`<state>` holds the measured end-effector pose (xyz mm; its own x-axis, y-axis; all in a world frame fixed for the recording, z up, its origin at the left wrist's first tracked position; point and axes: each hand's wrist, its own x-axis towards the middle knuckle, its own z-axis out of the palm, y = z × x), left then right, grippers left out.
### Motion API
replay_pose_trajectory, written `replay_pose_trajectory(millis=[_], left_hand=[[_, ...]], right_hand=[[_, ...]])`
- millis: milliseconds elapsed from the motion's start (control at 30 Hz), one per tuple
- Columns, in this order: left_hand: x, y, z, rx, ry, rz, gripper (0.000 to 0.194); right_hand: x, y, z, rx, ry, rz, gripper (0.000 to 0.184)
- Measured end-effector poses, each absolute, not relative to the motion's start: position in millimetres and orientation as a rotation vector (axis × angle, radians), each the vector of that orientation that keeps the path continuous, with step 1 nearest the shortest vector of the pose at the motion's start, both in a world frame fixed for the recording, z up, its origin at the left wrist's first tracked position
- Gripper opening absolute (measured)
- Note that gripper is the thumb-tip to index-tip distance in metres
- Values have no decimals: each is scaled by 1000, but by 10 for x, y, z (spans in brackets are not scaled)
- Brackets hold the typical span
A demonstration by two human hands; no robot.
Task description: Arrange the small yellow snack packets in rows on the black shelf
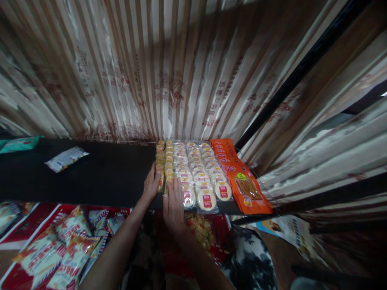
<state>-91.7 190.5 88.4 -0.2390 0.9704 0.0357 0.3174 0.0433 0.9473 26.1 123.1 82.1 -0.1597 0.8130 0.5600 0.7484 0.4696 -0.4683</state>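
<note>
Small yellow-wrapped snack packets [160,159] stand in two narrow columns on a black shelf [115,169]. My left hand [150,184] lies along the left side of these columns, fingers stretched out and touching the packets. At the front end of the columns is my right hand [174,203], its straight fingers resting flat on the near packets. Just right of it are round white crackers in clear wrappers [198,173], overlapping in three columns. Overlapping orange snack bags [242,179] form the rightmost row. Neither hand appears to grip anything.
A white-blue packet [67,158] and a green bag [19,144] lie on the shelf's left part. Below are a red box with white snack bags [72,257] and another with yellow packets [199,229]. A dark post [290,80] slants at right before a striped curtain [169,72].
</note>
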Motion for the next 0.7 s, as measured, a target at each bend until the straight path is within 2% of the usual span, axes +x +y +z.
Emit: replay_pose_trajectory(millis=[400, 700], left_hand=[[-902, 1945, 732, 1428, 1507, 1295, 60], [-911, 1980, 780, 1213, 1614, 1315, 62]], right_hand=[[48, 1402, 739, -1351, -1967, 20, 48], [153, 1354, 777, -1353, -1939, 9, 49]])
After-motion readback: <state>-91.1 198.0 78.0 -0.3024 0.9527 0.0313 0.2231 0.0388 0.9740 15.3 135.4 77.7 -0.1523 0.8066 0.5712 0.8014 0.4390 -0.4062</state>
